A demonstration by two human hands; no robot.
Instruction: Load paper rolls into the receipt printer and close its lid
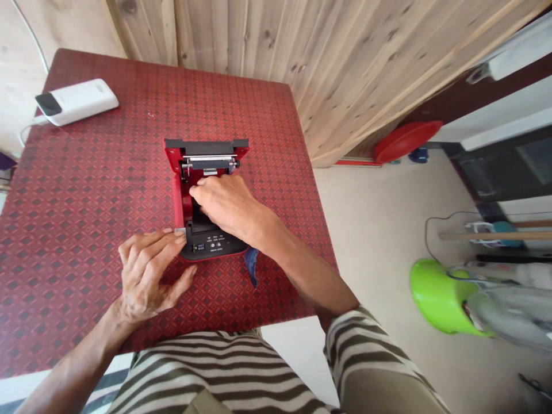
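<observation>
A red and black label printer (215,244) lies on the table with its lid (207,147) raised, showing a roller and metal bar. My right hand (228,201) reaches into the open compartment, fingers curled down; the fingertips and anything between them are hidden. At the printer's front left corner, my left hand (150,270) rests with fingers stretched out and thumb apart. Its fingertips touch the corner beside a small grey piece (180,232). A dark blue cloth (251,267) pokes out from the printer's right front side.
The table (107,172) has a red patterned cover. A white power bank (81,102) with a cable sits at the far left. Wooden panelling (241,34) stands behind. To the right, on the floor, are a green bucket (440,299) and a red basin (405,142).
</observation>
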